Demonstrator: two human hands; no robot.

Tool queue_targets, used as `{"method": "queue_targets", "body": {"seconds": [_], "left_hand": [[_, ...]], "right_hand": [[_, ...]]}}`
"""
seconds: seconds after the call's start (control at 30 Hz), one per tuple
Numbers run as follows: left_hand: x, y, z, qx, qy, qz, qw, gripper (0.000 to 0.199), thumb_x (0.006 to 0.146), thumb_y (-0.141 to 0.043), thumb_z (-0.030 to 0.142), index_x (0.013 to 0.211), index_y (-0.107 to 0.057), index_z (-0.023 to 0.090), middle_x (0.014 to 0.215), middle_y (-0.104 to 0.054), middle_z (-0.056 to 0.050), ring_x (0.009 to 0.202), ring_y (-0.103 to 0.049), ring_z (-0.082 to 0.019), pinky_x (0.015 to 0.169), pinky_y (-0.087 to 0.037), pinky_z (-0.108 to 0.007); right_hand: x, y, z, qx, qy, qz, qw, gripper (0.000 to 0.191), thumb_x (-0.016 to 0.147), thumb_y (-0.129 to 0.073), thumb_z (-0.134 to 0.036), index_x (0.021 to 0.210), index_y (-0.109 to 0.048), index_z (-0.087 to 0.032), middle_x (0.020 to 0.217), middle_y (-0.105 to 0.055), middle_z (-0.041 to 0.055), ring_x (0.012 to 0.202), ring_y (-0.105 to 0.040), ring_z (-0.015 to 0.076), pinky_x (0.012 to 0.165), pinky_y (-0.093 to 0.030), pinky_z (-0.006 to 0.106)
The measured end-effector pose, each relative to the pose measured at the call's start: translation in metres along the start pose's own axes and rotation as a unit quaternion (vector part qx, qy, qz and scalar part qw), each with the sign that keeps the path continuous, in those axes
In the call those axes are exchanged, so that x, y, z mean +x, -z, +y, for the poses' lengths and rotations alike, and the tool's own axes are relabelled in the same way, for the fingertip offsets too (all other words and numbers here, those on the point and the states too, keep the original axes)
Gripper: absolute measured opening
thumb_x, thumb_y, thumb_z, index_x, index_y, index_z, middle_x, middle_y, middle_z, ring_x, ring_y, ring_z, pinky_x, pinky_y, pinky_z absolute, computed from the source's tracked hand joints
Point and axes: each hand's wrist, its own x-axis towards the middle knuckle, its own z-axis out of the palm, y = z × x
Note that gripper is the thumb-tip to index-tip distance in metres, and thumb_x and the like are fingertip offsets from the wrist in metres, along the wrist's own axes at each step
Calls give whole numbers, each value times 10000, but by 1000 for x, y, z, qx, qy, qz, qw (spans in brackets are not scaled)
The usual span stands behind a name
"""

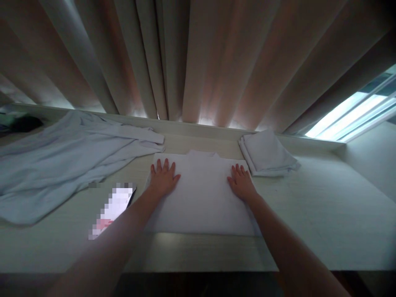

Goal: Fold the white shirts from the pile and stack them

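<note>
A white garment, folded into a wide rectangle with its collar at the far edge, lies flat on the pale table. My left hand rests on its upper left part, fingers spread and pointing away from me. On its upper right part lies my right hand, palm down with the fingers slightly apart. Neither hand grips anything. Beyond my right hand, a folded white cloth sits close to the garment's far right corner.
A large, loosely spread white garment covers the far left of the table. Left of my left forearm lies a phone with a lit, blurred screen. Dark items are at the far left. Curtains hang behind the table.
</note>
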Motion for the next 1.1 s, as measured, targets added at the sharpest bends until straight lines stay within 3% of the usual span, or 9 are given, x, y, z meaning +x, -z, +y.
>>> {"method": "queue_targets", "body": {"seconds": [0.17, 0.33, 0.43, 0.8, 1.1], "left_hand": [[-68, 11, 6, -3, -44, 2, 999, 644, 813, -247, 586, 1361, -253, 247, 1448, -185, -87, 1321, -38, -336, 1025, -39, -537], [-117, 7, -5, 5, -29, -9, 1000, 642, 814, -266, 583, 1353, -282, 235, 1435, -224, -99, 1315, -79, -346, 1022, -53, -526], [-127, 3, -8, 0, -17, -4, 1000, 639, 820, -255, 580, 1352, -289, 228, 1436, -224, -94, 1309, -109, -348, 1026, -56, -508], [-133, 3, -9, -20, -22, 28, 999, 604, 826, -278, 556, 1329, -339, 227, 1425, -253, -99, 1304, -139, -344, 1025, -55, -502], [-156, 5, -12, -16, -45, 20, 999, 597, 827, -292, 547, 1323, -349, 219, 1421, -261, -104, 1306, -127, -346, 1025, -48, -511]], "right_hand": [[-70, 12, -3, 11, 59, -39, 997, 606, 874, -236, -468, 1393, -184, -159, 1460, -106, 77, 1325, 6, 243, 1054, -90, 427], [-121, 4, -1, 1, -1, -59, 998, 589, 878, -219, -483, 1392, -190, -196, 1460, -112, 68, 1323, -26, 263, 1038, -85, 480], [-130, 0, -1, 5, -40, -46, 998, 576, 882, -202, -485, 1390, -197, -212, 1459, -125, 54, 1322, -47, 261, 1035, -78, 486], [-135, 6, -6, 26, -59, -54, 996, 588, 880, -201, -505, 1390, -196, -212, 1459, -125, 61, 1322, -50, 251, 1031, -75, 475], [-167, 10, -8, 63, -57, -53, 995, 574, 877, -255, -489, 1379, -231, -212, 1454, -145, 68, 1320, -72, 257, 1029, -82, 466]]}}
